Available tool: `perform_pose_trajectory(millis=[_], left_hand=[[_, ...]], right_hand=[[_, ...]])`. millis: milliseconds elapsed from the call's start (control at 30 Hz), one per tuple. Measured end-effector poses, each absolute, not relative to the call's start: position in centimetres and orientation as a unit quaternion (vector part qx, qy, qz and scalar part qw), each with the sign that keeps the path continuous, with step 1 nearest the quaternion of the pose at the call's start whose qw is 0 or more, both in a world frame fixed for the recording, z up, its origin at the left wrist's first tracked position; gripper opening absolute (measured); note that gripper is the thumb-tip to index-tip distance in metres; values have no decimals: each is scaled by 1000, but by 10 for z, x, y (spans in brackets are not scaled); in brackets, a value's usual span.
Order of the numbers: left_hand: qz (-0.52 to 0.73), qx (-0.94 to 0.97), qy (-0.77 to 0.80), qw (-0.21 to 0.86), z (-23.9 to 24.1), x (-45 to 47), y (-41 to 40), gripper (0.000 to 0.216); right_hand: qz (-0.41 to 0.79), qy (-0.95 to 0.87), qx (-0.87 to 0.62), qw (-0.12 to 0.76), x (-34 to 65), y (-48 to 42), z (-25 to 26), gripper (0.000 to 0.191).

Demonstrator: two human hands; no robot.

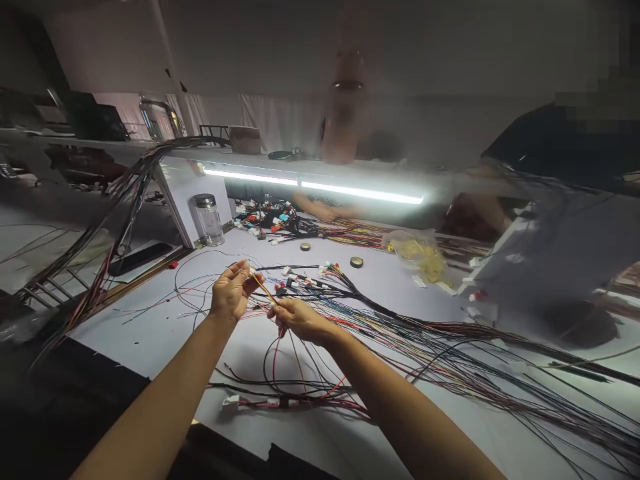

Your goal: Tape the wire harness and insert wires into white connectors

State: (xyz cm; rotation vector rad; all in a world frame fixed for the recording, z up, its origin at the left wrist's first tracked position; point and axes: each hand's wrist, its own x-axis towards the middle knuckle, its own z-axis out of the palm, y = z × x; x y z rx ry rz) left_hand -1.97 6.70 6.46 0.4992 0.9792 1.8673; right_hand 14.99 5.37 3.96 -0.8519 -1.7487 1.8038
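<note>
My left hand (231, 291) is raised above the white table (165, 333), its fingers pinched on a small white connector at the end of a yellow wire (265, 289). My right hand (299, 318) is closed on the same wire a little lower, together with thin red and black wires that loop down onto the table. A wide wire harness (450, 353) with many coloured wires and white connectors fans out to the right of both hands. Another short bundle with a white plug (231, 401) lies near the table's front edge.
A glass jar (209, 219) stands at the back left, next to a pile of coloured connectors (267, 219). Two tape rolls (356, 262) and a plastic bag of yellow parts (420, 253) lie further back. Another person's arm (320, 210) rests under the lamp bar (313, 185). Cables hang at left.
</note>
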Motion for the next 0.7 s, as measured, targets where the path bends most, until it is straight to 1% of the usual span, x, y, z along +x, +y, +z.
perform_pose_trajectory(millis=[100, 200, 233, 333, 433, 567, 700], left_hand=[[773, 172, 414, 449, 74, -31, 75, 14], [780, 149, 421, 438, 85, -41, 78, 7], [777, 147, 421, 443, 87, -41, 76, 9], [751, 154, 419, 486, 88, -30, 64, 22], [729, 158, 417, 520, 85, -13, 53, 23], [742, 171, 411, 501, 87, -4, 55, 25], [746, 201, 418, 478, 87, -8, 66, 24]], right_hand=[[650, -654, -317, 221, 169, 50, 35, 16], [631, -664, -325, 234, 174, 48, 27, 19], [622, -667, -328, 244, 173, 48, 25, 21], [584, -683, -348, 267, 164, 46, 18, 26], [520, -710, -379, 285, 158, 39, 14, 26], [412, -767, -406, 278, 158, 21, 15, 21], [328, -803, -432, 245, 160, 3, 10, 22]])
